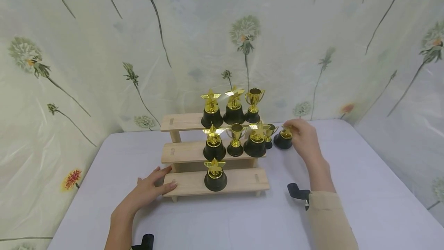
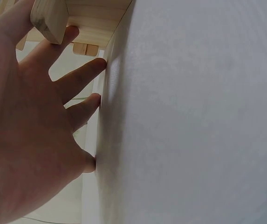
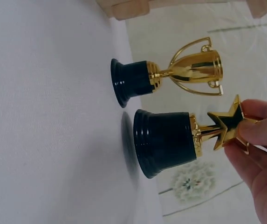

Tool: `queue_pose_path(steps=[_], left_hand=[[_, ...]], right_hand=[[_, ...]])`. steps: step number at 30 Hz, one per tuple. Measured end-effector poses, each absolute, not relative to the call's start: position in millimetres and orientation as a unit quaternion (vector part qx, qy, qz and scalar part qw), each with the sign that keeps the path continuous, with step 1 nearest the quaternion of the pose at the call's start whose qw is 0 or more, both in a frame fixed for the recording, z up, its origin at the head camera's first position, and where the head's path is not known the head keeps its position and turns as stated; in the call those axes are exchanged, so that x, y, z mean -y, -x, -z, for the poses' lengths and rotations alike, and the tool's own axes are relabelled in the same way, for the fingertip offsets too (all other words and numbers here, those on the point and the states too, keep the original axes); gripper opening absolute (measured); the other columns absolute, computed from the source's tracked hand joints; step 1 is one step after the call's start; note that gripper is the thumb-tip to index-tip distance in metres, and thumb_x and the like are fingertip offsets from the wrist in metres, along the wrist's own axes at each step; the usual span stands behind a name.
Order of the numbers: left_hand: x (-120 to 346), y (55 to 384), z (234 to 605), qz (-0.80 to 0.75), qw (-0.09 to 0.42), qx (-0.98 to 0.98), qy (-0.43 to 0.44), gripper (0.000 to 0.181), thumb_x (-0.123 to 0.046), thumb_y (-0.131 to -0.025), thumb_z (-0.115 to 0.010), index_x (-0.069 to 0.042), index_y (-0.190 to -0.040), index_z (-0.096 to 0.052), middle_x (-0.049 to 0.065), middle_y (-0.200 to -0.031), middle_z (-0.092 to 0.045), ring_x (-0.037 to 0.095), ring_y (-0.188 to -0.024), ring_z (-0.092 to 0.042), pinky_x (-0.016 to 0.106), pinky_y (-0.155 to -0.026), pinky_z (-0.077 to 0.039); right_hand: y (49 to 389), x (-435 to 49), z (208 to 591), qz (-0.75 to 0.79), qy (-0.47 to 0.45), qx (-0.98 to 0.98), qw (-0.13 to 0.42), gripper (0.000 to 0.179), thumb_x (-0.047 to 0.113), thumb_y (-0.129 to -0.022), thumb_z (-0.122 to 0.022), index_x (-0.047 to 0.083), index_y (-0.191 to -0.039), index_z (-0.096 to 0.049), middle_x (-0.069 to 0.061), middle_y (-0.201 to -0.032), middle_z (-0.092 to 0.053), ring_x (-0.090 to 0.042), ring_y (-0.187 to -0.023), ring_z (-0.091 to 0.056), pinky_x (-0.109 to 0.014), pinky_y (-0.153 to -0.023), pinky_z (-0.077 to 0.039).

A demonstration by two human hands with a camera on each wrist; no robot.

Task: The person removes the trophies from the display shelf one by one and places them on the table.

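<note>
A wooden three-step stand [image 1: 189, 184] holds several gold trophies with black bases. My left hand [image 1: 149, 190] holds the left end of its lowest step, thumb on top and index finger below; in the left wrist view the other fingers spread towards the tabletop. Right of the stand, my right hand [image 1: 305, 136] pinches a star trophy [image 3: 166, 142] by its gold star. Its black base hangs upright just above the table, with a shadow beneath. Beside it a cup trophy [image 3: 189, 72] stands on the table, partly hidden in the head view behind a star trophy [image 1: 256, 144] on the middle step.
The top step bears two star trophies [image 1: 212, 115] and a cup trophy [image 1: 253, 105]. A cup [image 1: 236, 142] and another star [image 1: 214, 147] stand on the middle step, one star [image 1: 216, 178] on the lowest. A flower-patterned curtain [image 1: 194, 49] hangs behind the white table [image 1: 215, 223].
</note>
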State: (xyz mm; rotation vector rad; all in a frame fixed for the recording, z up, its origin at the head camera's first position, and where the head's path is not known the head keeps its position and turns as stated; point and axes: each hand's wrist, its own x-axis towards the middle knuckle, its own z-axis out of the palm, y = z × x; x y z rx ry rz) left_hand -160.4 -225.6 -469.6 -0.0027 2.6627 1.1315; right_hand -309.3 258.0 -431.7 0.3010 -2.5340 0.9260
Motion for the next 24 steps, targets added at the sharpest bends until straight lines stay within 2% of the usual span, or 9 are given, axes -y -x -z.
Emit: queue_pose_path(steps=[11,18,24], left_hand=[[225.7,161.1,469.3,-0.39,0.131,-0.911,0.013,0.08,-0.065,-0.086,-0.064,-0.027,-0.153,-0.04,0.015,-0.163,-0.029,0.037,-0.155,-0.013,0.076,-0.112,0.014],[224.8,160.4,467.9,-0.394,0.13,-0.91,0.011,0.08,-0.064,-0.087,-0.064,-0.025,-0.153,-0.041,0.014,-0.163,-0.03,0.036,-0.155,-0.013,0.075,-0.112,0.014],[224.9,160.5,468.5,-0.394,0.129,-0.91,0.011,0.08,-0.064,-0.086,-0.064,-0.025,-0.152,-0.041,0.013,-0.162,-0.031,0.035,-0.155,-0.014,0.075,-0.112,0.014]], right_hand=[[321.3,-256.5,451.0,-0.36,-0.102,0.893,0.249,0.027,-0.009,-0.095,-0.048,0.002,-0.106,-0.07,-0.018,-0.113,-0.07,-0.038,-0.109,-0.064,-0.052,-0.097,-0.051],[323.2,-253.3,455.3,-0.351,-0.089,0.899,0.246,0.031,-0.011,-0.093,-0.047,0.003,-0.11,-0.069,-0.017,-0.117,-0.07,-0.037,-0.113,-0.063,-0.053,-0.097,-0.051],[321.3,-253.7,455.7,-0.34,-0.08,0.911,0.22,0.035,-0.011,-0.091,-0.048,0.005,-0.116,-0.068,-0.017,-0.123,-0.068,-0.039,-0.118,-0.06,-0.056,-0.101,-0.049]])
